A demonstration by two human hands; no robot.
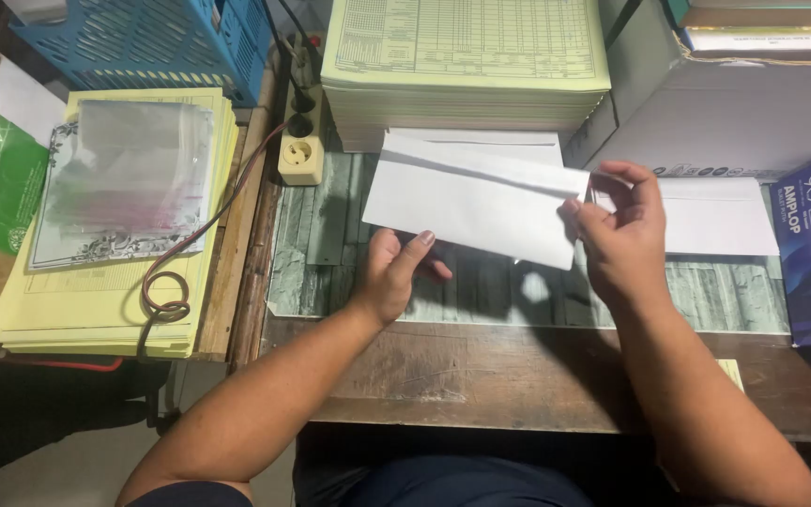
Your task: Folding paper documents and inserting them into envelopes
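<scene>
White envelope (476, 202), lifted just above the desk (518, 376) in front of the yellow form stack (466, 56), is pinched at its right end by our right hand (626, 239) and cradled underneath by our left hand (391, 277), mid-handling, we judge.

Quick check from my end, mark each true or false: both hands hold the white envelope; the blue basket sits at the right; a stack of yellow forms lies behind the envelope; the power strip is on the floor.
1. Both hands, left hand and right hand, hold the white envelope. True.
2. The blue basket sits at the right. False: it is at the far left.
3. A stack of yellow forms lies behind the envelope. True.
4. The power strip is on the floor. False: it lies on the desk.
</scene>
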